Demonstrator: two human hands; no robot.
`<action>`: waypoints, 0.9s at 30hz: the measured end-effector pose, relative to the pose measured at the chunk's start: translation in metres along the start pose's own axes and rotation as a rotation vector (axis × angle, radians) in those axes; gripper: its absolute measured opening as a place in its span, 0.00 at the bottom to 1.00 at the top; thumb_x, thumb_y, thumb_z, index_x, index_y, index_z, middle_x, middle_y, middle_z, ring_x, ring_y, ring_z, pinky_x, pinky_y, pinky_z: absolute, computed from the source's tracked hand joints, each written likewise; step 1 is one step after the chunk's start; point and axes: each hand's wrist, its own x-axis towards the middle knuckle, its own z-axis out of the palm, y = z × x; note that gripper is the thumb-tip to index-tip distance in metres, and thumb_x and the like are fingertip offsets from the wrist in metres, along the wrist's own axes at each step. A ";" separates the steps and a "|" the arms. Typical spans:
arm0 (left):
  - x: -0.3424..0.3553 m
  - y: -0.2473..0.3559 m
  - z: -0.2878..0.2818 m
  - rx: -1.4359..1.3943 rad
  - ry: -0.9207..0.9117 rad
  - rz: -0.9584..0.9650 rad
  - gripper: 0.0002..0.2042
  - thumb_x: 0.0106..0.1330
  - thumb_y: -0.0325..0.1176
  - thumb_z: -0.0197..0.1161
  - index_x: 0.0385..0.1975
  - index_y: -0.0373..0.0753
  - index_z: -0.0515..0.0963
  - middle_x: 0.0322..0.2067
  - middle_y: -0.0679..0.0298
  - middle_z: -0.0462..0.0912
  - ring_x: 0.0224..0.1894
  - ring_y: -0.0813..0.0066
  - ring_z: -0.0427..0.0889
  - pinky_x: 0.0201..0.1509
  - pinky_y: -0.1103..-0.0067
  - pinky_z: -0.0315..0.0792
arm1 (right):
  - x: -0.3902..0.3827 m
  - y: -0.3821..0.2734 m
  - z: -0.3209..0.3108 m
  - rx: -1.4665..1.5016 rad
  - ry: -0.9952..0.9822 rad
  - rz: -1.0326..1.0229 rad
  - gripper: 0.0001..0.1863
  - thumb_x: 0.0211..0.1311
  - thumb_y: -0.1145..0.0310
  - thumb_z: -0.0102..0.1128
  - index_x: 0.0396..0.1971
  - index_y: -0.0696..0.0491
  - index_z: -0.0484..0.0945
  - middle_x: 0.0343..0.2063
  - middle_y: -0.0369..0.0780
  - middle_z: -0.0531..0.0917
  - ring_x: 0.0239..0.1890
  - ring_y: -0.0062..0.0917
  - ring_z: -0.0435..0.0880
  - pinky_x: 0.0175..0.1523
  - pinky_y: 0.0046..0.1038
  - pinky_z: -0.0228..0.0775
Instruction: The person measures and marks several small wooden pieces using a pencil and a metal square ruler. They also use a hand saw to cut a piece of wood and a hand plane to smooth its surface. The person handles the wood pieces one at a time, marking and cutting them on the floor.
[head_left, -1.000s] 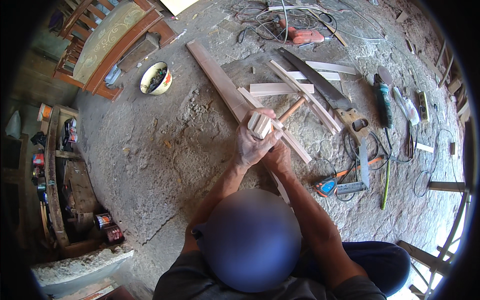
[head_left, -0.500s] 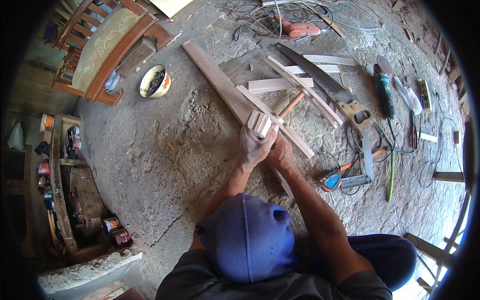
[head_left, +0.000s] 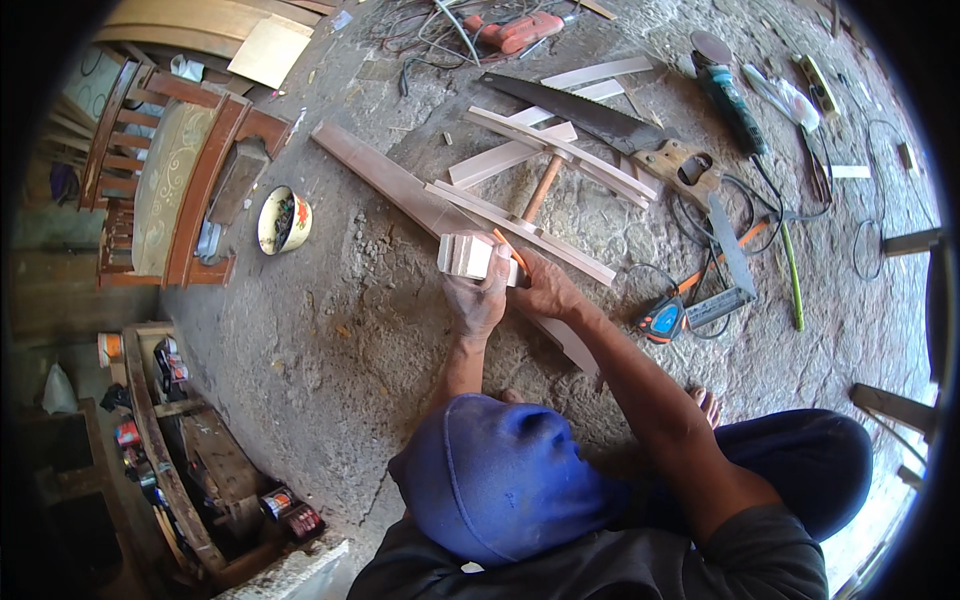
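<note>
My left hand (head_left: 476, 303) is closed round a small bundle of pale wooden pieces (head_left: 464, 256), their cut ends facing up. Right beside it, my right hand (head_left: 548, 288) is closed on a thin orange pencil (head_left: 507, 243), which slants against the bundle. Beneath both hands a long wooden board (head_left: 375, 178) lies on the floor. Just beyond them is an H-shaped frame of pale grooved strips (head_left: 570, 252), joined by a round brown rod (head_left: 543, 190). Parts of the bundle are hidden by my fingers.
A handsaw (head_left: 590, 118) lies beyond the frame, near an angle grinder (head_left: 735, 105) and a red drill (head_left: 515, 32). At right are a metal square (head_left: 730, 255), a tape measure (head_left: 663, 319) and cables. A bowl of small parts (head_left: 296, 238) and carved furniture (head_left: 165, 185) stand left.
The view has turned and shifted, so the floor things sit differently. My hands have moved slightly left with the bundle, now tilted more sideways. The orange pencil now shows in my right hand.
</note>
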 end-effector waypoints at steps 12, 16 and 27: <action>0.001 0.010 0.004 -0.007 -0.020 -0.012 0.09 0.68 0.23 0.62 0.42 0.38 0.69 0.36 0.60 0.77 0.38 0.71 0.81 0.46 0.73 0.76 | -0.010 0.038 -0.025 0.458 0.209 -0.004 0.31 0.49 0.76 0.51 0.58 0.58 0.77 0.47 0.38 0.85 0.46 0.20 0.79 0.52 0.24 0.71; 0.000 0.008 0.003 -0.029 0.004 -0.033 0.08 0.67 0.24 0.65 0.39 0.36 0.72 0.37 0.61 0.79 0.38 0.74 0.80 0.44 0.75 0.76 | -0.012 0.030 -0.029 0.441 0.246 0.079 0.27 0.52 0.75 0.54 0.56 0.59 0.78 0.45 0.39 0.86 0.46 0.21 0.81 0.54 0.25 0.73; -0.002 0.020 0.001 -0.083 -0.042 -0.191 0.15 0.67 0.24 0.64 0.53 0.32 0.75 0.45 0.64 0.81 0.44 0.81 0.78 0.46 0.78 0.75 | -0.013 -0.114 -0.063 0.365 -0.028 -0.232 0.22 0.66 0.74 0.67 0.59 0.54 0.79 0.41 0.30 0.84 0.43 0.15 0.79 0.51 0.21 0.72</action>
